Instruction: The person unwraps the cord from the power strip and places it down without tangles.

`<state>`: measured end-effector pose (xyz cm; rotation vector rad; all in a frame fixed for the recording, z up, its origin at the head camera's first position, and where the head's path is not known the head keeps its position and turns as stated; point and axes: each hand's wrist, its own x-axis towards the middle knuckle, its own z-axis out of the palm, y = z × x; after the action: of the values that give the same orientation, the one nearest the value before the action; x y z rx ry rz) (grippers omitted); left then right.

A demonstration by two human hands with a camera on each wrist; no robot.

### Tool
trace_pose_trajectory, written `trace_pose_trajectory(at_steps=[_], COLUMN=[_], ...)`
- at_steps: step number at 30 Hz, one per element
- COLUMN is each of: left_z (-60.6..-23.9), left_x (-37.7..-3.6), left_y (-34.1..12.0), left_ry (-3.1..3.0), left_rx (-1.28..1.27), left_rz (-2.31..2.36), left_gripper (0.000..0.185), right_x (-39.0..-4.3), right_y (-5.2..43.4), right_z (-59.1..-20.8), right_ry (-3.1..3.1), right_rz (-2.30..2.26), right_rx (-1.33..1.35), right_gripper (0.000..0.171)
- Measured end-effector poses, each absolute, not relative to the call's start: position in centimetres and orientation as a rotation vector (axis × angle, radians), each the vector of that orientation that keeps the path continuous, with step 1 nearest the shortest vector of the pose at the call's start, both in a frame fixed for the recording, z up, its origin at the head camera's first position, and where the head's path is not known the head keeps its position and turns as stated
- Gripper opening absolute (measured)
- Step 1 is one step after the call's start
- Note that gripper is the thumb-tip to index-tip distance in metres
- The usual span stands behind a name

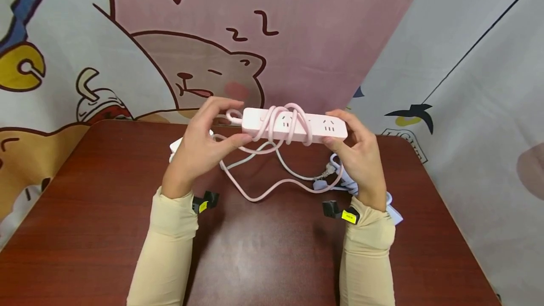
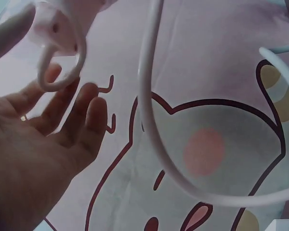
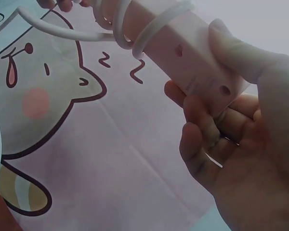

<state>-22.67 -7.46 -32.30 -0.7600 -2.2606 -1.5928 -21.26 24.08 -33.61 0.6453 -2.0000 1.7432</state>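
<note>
A pink power strip (image 1: 318, 127) is held up above the table, its pink cord (image 1: 292, 126) wound several times around the middle. My left hand (image 1: 195, 150) grips the strip's left end, thumb at the lower front corner and fingers behind, close to the small cord loop (image 2: 62, 84). At the other end, my right hand (image 1: 361, 155) pinches the strip between thumb and fingers. The right wrist view shows the strip's underside (image 3: 197, 72) with two round holes. A long loose length of the pink cord (image 1: 276, 185) hangs below the strip.
On the brown table (image 1: 263, 249), a bluish-white cabled item (image 1: 395, 214) lies partly hidden behind my right hand. A white block (image 1: 175, 145) sits behind my left hand, with a white cable (image 1: 293, 171) across the back. A printed cloth (image 1: 323, 27) hangs behind.
</note>
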Motion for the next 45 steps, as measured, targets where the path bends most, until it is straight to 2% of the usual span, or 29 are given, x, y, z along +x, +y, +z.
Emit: trace_pose_trajectory(at_steps=[8, 11, 15, 17, 20, 25, 28, 35, 45], left_z=[-32.3, -32.3, -32.3, -32.4, -32.4, -32.3, -32.3, -32.1, -32.2], left_x=[-22.2, -22.2, -22.3, -22.3, -22.3, -22.3, -22.4, -22.4, -22.4], left_y=[-8.0, -8.4, -8.8, -9.0, -9.0, -8.9, -8.7, -9.2, -10.4], left_ry=[-2.411, -2.383, -2.341, -2.334, -2.351, -2.389, -2.404, -2.442, -2.49], left_rx=[-0.846, -0.927, -1.043, -1.101, -1.176, -1.255, -1.296, -1.278, -1.137], left_rz=[-1.602, -1.609, -1.607, -1.614, -1.595, -1.571, -1.588, -1.56, -1.496], left_gripper=[0.051, 0.047, 0.044, 0.043, 0.043, 0.041, 0.04, 0.037, 0.04], right_x=[-20.6, -20.3, -20.3, -20.4, -20.5, -20.5, -20.6, -20.9, -20.5], right_y=[24.2, 24.5, 24.5, 24.2, 23.7, 23.1, 22.9, 22.7, 22.2], right_z=[-33.4, -33.3, -33.1, -32.9, -32.6, -32.3, -32.3, -32.5, -32.8], right_ry=[-2.046, -2.033, -1.998, -2.04, -2.18, -2.388, -2.437, -2.361, -2.03], right_rz=[1.881, 1.956, 2.062, 2.046, 1.912, 1.657, 1.611, 1.523, 1.646], right_rx=[0.695, 0.818, 1.031, 1.062, 1.063, 1.144, 1.207, 1.092, 0.865], right_gripper=[0.046, 0.041, 0.052, 0.048, 0.032, 0.044, 0.04, 0.03, 0.018])
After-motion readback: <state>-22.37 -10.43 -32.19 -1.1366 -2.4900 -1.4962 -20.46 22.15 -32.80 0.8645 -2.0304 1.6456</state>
